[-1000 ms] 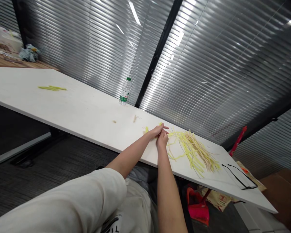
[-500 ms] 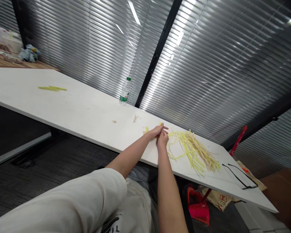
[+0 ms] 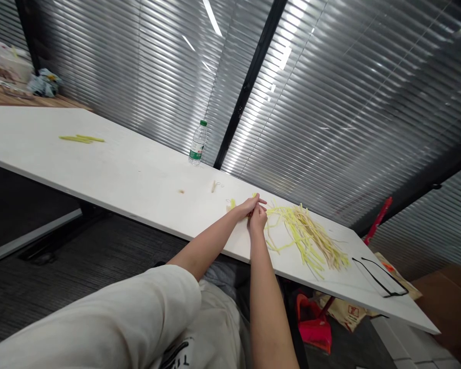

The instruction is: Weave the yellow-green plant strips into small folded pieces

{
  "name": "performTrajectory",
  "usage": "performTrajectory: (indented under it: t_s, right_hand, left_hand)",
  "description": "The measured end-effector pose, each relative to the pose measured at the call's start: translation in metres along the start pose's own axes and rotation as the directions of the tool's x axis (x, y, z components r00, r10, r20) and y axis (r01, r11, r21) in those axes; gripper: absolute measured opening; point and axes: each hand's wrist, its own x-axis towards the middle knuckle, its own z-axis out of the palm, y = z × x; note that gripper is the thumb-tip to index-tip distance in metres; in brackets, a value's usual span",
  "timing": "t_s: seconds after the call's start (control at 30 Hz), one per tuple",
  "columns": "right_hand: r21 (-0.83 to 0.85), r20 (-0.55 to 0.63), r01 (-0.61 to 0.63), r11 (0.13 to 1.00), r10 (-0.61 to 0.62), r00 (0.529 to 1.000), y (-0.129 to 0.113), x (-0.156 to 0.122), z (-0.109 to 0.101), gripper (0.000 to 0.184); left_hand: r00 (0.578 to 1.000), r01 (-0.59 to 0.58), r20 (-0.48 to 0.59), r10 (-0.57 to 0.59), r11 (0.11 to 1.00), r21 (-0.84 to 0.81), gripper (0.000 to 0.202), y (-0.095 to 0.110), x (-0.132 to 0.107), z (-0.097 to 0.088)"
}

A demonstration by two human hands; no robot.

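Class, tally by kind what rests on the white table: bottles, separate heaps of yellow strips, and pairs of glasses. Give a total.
Water bottle: 1
Heaps of yellow strips: 2, the big heap beside the hands and the small heap far left
Glasses: 1
Total: 4

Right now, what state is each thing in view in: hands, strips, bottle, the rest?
left hand: pinched shut on a strip, touching the right hand
right hand: closed on the same strip
held strip: only a yellow tip shows
pile of strips: loose, fanned out on the table
water bottle: upright, capped
small strip bundle: lying flat, far left
glasses: lying at the table edge
white table: bears all these
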Motion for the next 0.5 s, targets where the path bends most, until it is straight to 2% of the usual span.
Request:
performTrajectory:
  t_s: [0.4, 0.5]
  right_hand:
    - [0.020, 0.010, 0.000, 1.000, -0.001, 1.000, -0.013, -0.008, -0.003, 0.045]
    - [0.034, 0.020, -0.001, 0.999, 0.000, 1.000, -0.016, -0.009, -0.004, 0.045]
  left_hand:
    - [0.999, 0.044, -0.003, -0.044, 0.999, -0.011, 0.063, 0.005, -0.004, 0.004]
    - [1.000, -0.008, -0.004, 0.009, 1.000, 0.022, 0.063, 0.002, -0.002, 0.004]
